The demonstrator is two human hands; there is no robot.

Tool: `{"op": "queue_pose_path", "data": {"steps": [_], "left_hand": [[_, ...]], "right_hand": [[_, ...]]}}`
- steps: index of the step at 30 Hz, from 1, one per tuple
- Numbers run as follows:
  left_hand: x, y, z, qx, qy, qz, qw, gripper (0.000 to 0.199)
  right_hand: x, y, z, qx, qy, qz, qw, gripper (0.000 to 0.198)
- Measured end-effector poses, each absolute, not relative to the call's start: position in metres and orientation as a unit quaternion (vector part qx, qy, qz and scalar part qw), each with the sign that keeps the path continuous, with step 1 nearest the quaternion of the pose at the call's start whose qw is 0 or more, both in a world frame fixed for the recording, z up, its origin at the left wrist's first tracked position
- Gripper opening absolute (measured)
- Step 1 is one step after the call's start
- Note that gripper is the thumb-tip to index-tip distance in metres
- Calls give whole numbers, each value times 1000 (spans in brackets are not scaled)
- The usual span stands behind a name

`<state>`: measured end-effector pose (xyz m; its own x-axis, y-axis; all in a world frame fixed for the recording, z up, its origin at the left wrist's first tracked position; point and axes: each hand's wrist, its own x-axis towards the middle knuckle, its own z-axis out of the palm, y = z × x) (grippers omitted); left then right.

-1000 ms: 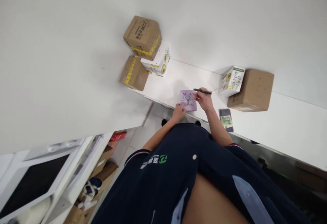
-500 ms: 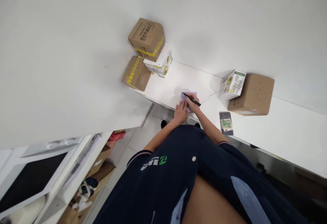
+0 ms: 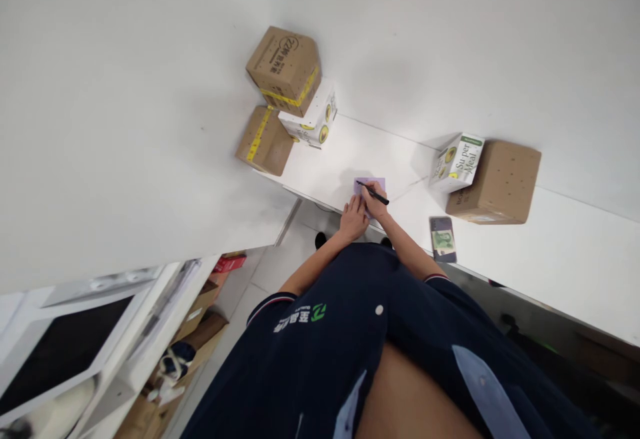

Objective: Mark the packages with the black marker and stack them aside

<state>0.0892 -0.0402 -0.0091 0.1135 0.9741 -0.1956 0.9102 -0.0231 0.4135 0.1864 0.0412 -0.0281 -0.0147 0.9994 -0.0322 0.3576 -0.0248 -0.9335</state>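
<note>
My right hand is closed round a black pen, its tip at the upper left of a sheet of purple paper. The paper lies on the white table close to its front edge. My left hand rests flat with fingers stretched out over the lower left part of the sheet. Both hands cover much of the paper, and any writing on it is too small to make out.
Left of the paper stand brown cartons with yellow tape and a white box. To the right are a white "Super Meal" box, a brown carton and a dark phone-like object with a green banknote showing.
The pen has shifted very slightly in my right hand's grip. My left hand stays on the paper. The whole view has moved a little.
</note>
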Motion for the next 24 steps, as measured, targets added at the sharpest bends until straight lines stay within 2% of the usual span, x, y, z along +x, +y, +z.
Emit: {"op": "queue_pose_path", "data": {"steps": [13, 20, 24], "left_hand": [[88, -41, -9, 712, 660, 64, 232, 63], [87, -41, -6, 715, 657, 59, 232, 60], [85, -42, -10, 719, 653, 68, 228, 59]], "right_hand": [[187, 43, -29, -581, -571, 422, 398, 25], [196, 39, -17, -580, -465, 467, 479, 23], [232, 43, -20, -617, -423, 405, 525, 31]]}}
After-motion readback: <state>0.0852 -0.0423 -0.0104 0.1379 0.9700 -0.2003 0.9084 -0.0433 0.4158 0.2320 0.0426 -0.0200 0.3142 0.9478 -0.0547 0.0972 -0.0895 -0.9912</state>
